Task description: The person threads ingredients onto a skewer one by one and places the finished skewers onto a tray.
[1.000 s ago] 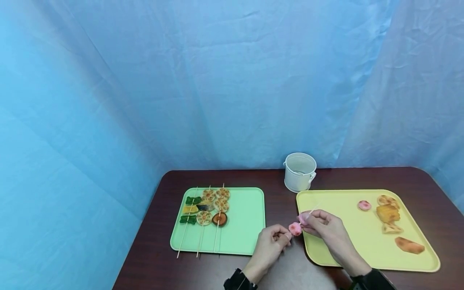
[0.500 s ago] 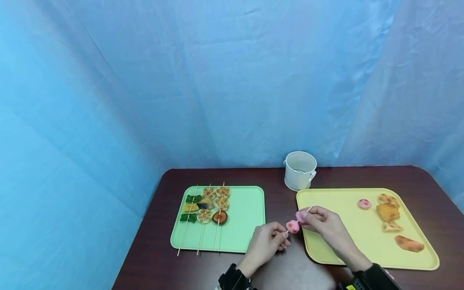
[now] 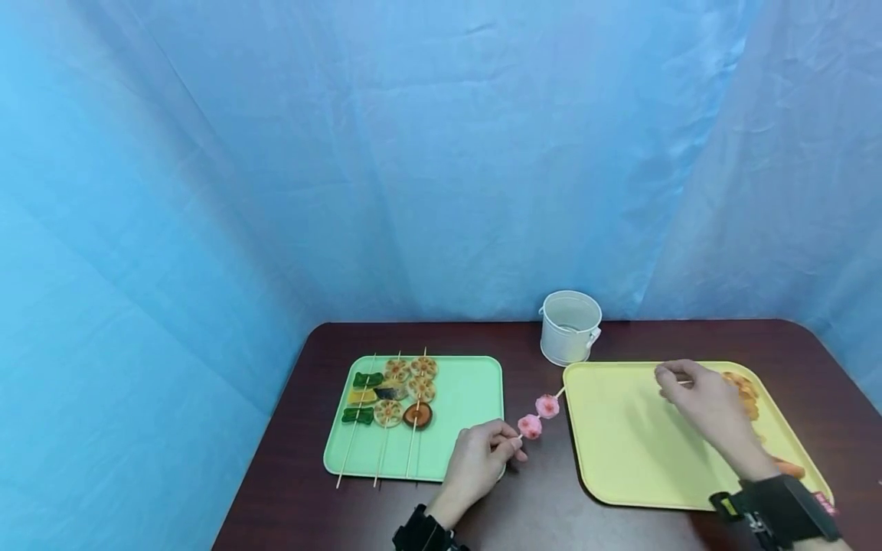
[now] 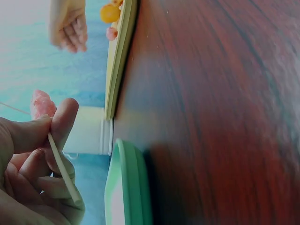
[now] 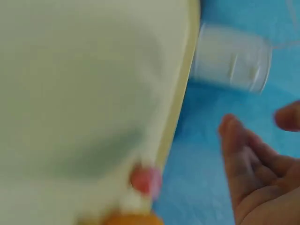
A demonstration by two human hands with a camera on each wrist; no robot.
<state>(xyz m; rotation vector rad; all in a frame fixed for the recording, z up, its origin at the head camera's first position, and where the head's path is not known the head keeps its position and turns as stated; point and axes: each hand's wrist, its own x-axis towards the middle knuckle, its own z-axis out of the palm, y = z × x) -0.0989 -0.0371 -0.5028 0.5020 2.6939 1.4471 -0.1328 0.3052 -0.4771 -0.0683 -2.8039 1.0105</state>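
My left hand pinches a thin wooden skewer between thumb and forefinger, near the green tray's right edge. Two pink, flower-like food pieces are threaded on it, and its tip points up to the right. Over the yellow tray hovers my right hand. In the right wrist view a gap parts its thumb from its fingers, and they hold nothing. A loose pink piece lies on that tray, hidden behind the hand in the head view.
Several loaded skewers with lotus slices, green pieces and a mushroom lie on the green tray. Behind the trays stands a small white bucket. Tan food pieces sit at the yellow tray's right side.
My right hand has let go of the upper pink piece and moved right over the yellow tray. My left hand has drawn the skewer left and slightly down.
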